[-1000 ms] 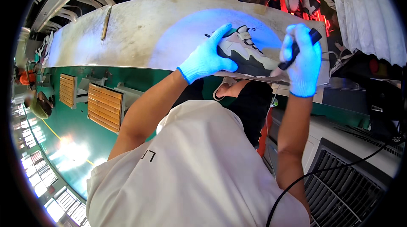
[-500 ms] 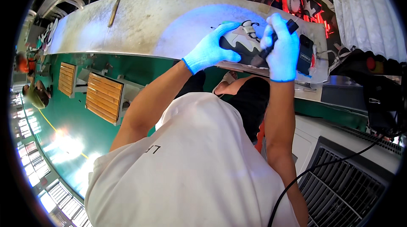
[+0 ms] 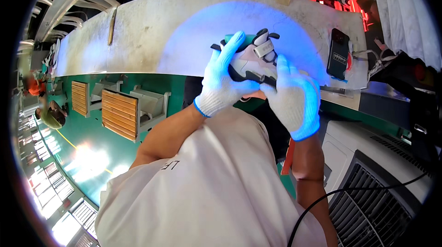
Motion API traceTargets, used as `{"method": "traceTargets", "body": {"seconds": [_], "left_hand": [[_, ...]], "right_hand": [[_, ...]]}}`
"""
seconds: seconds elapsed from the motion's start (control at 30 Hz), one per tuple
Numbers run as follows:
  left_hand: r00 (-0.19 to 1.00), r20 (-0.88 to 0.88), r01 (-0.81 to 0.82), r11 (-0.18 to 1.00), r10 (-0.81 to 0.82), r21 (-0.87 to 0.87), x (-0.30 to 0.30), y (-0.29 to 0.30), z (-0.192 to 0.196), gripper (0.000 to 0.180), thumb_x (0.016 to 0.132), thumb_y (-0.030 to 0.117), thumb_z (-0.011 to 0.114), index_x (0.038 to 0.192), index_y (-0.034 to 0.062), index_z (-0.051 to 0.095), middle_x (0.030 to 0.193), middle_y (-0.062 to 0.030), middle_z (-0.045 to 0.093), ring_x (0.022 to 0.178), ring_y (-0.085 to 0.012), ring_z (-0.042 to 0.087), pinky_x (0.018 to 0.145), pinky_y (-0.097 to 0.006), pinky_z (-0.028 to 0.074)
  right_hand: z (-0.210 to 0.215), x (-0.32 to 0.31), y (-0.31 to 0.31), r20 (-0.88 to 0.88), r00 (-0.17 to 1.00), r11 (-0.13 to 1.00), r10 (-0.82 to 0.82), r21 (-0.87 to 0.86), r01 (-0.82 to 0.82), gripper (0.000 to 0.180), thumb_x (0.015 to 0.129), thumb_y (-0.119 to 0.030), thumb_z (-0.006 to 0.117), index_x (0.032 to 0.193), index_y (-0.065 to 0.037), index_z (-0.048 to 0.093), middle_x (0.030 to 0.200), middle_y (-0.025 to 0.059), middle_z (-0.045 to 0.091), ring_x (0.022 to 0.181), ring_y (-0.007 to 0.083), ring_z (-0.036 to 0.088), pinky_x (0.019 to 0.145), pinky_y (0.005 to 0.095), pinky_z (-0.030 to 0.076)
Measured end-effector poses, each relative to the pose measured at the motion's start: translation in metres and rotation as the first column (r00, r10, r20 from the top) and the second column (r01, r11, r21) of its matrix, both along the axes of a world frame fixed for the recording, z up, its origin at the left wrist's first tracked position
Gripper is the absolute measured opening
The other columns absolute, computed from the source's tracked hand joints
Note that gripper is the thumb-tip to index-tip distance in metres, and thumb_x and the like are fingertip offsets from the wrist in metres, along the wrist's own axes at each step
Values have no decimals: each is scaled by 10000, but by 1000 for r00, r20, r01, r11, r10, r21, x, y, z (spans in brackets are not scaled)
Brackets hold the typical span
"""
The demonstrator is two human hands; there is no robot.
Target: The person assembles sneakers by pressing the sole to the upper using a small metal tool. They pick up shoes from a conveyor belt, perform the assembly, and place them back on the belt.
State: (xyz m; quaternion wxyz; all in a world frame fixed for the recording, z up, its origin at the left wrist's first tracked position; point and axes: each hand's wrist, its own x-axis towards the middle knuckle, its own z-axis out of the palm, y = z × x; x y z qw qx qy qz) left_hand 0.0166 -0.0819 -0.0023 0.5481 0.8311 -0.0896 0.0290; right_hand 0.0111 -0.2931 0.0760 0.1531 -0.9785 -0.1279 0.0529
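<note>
A grey, white and black shoe [image 3: 254, 60] with straps and a teal patch near its far side is held tilted over the near edge of the worktable. My gloved left hand [image 3: 221, 79] clasps its left side, thumb below and fingers over the top. Against the shoe's right side lies my gloved right hand [image 3: 294, 95], fingers pointing away from me and thumb near the lower edge. A short dark end shows between the two thumbs; I cannot tell whether it belongs to the shoe or a tool. Blue light falls on both gloves.
The long pale worktable [image 3: 142, 30] carries a thin stick [image 3: 111, 26] at left and a dark phone [image 3: 338, 54] at right. Wooden-slatted seats [image 3: 119, 114] stand on the green floor. A black cable [image 3: 350, 189] crosses a grilled white machine [image 3: 350, 150] at my right. Other people are far left.
My right hand has come down and left onto the shoe; the dark-handled brush it held is no longer plainly visible. The shoe has been turned and tilted up. My view has shifted slightly.
</note>
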Motion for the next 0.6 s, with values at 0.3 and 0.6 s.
{"method": "traceTargets", "body": {"seconds": [0.3,0.6], "left_hand": [[994,-106,45,985,-28,163,23,-3,24,1359,607,292,1068,1739,53,353,1531,-271,579,1316,-470,675,1094,-495,588],[952,198,58,771,-234,634,100,34,64,751,929,516,860,1492,46,700,1381,-242,738,1187,-427,764,940,-502,639]], "right_hand": [[4,14,-19,-34,996,993,85,90,-82,744,850,-275,931,1458,26,626,1132,250,755,970,433,756,805,546,588],[-35,92,-81,-425,864,284,-271,822,494,464,982,-236,845,1352,31,761,967,181,801,627,211,701,673,390,598]]}}
